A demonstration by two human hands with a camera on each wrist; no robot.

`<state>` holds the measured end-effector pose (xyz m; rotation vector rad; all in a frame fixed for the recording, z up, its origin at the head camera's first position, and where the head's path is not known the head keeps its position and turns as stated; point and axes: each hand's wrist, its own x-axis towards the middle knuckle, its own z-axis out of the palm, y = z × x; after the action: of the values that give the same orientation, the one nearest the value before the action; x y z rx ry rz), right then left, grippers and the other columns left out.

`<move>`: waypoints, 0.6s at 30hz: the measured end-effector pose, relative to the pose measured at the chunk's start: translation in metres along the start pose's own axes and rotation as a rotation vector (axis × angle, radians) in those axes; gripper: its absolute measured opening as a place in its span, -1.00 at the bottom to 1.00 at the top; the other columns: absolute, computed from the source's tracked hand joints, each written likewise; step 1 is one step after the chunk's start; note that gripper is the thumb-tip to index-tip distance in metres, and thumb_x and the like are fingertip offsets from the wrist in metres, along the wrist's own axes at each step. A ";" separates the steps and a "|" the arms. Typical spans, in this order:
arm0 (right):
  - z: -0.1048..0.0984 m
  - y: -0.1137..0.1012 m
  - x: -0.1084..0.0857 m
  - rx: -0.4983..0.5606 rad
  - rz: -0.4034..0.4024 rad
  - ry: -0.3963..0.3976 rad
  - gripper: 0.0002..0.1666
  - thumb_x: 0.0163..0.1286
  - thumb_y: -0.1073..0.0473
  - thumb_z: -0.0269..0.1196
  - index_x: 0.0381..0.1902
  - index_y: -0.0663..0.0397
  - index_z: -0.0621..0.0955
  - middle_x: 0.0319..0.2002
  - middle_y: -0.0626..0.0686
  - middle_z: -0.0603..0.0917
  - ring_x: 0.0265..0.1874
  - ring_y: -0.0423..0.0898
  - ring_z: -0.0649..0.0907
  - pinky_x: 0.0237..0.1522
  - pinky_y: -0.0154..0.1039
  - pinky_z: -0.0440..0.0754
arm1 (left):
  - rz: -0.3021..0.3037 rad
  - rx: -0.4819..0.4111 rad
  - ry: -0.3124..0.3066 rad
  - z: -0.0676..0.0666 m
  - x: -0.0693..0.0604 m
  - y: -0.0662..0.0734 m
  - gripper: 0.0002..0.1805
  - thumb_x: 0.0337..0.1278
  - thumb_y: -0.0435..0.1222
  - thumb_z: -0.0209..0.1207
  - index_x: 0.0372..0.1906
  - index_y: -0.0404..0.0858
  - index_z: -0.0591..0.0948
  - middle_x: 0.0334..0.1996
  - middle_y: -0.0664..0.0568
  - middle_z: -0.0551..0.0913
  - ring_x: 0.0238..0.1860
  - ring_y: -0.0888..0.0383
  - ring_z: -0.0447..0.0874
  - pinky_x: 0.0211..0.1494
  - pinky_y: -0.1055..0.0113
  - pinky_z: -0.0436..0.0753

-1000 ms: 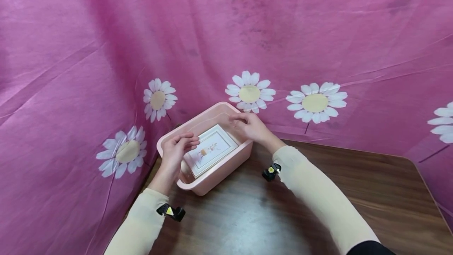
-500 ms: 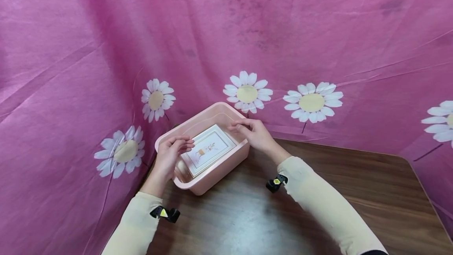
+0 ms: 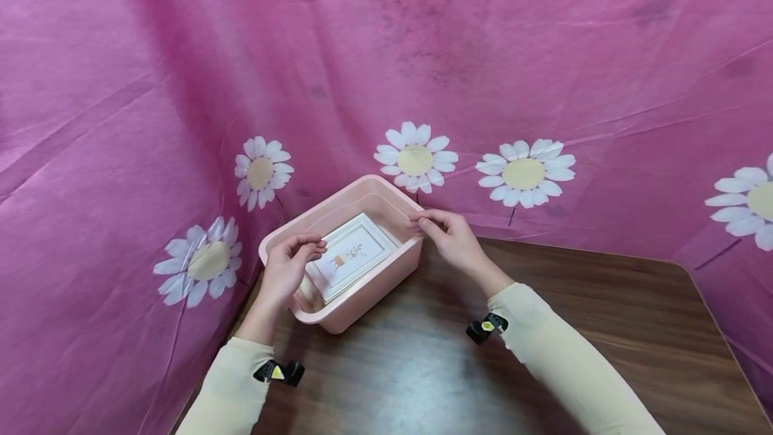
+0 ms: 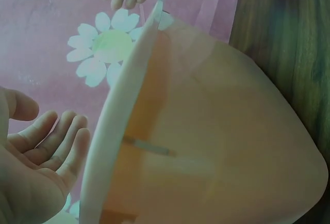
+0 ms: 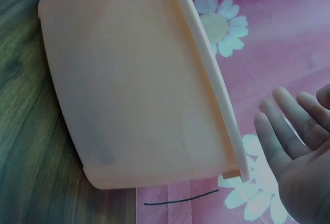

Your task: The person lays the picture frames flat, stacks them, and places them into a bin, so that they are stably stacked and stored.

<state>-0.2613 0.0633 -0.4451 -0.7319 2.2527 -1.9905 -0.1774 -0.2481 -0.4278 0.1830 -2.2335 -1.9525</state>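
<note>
A pink plastic bin (image 3: 368, 294) stands on the table in the head view. Inside it lies a white picture frame (image 3: 379, 237) with a small plant drawing, face up. Over the bin's left end hovers my left hand (image 3: 286, 274), its fingers loosely bent and holding nothing. My right hand (image 3: 455, 244) is at the right end, fingertips near the rim, also with nothing in it. In the left wrist view, the left hand (image 4: 36, 167) is beside the bin's rim (image 4: 121, 100). The right wrist view has the right hand (image 5: 304, 157) apart from the bin's wall (image 5: 124, 90).
A dark wooden table (image 3: 580, 287) extends to the right and front of the bin. Behind and to the left hangs a pink cloth (image 3: 338, 52) with white daisies, close to the bin's far side. Each sleeve carries a small black wrist camera (image 3: 483, 329).
My right hand has drawn back to the right, from above the bin's inside to its right rim. The left hand has barely moved relative to the bin. The picture frame stays put.
</note>
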 end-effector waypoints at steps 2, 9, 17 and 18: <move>-0.003 0.000 -0.005 0.012 -0.011 0.004 -0.66 0.67 0.35 0.13 0.17 0.55 0.66 0.02 0.49 0.79 -0.05 -0.17 0.86 0.09 -0.21 0.83 | 0.019 0.021 -0.008 0.001 -0.002 0.001 -0.71 0.53 -0.57 0.00 0.12 -0.66 0.62 -0.07 -0.37 0.78 -0.17 0.34 0.80 0.02 0.51 0.78; -0.018 -0.005 -0.024 -0.008 -0.013 0.036 -0.66 0.68 0.36 0.11 0.18 0.52 0.67 0.04 0.51 0.77 -0.10 -0.15 0.85 0.04 -0.24 0.84 | 0.041 0.042 -0.022 0.006 -0.004 0.004 -0.71 0.52 -0.57 0.02 0.14 -0.64 0.62 -0.03 -0.47 0.77 -0.17 0.39 0.78 0.04 0.53 0.77; -0.037 -0.005 -0.044 -0.065 -0.038 0.054 -0.66 0.69 0.34 0.10 0.20 0.47 0.67 0.06 0.42 0.80 -0.06 -0.02 0.87 0.05 -0.26 0.83 | 0.072 0.043 -0.039 0.012 -0.007 0.003 -0.71 0.52 -0.58 0.00 0.14 -0.64 0.61 -0.02 -0.43 0.77 -0.13 0.37 0.80 0.07 0.51 0.77; -0.040 -0.005 -0.047 -0.069 -0.039 0.059 -0.67 0.69 0.34 0.10 0.20 0.45 0.68 0.06 0.41 0.80 -0.06 -0.05 0.87 0.05 -0.27 0.83 | 0.078 0.043 -0.040 0.013 -0.008 0.002 -0.72 0.52 -0.58 0.01 0.14 -0.64 0.62 -0.03 -0.42 0.77 -0.14 0.37 0.80 0.06 0.51 0.77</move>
<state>-0.2318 0.1173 -0.4466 -0.7380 2.3697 -1.9859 -0.1725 -0.2337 -0.4280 0.0619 -2.2731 -1.8861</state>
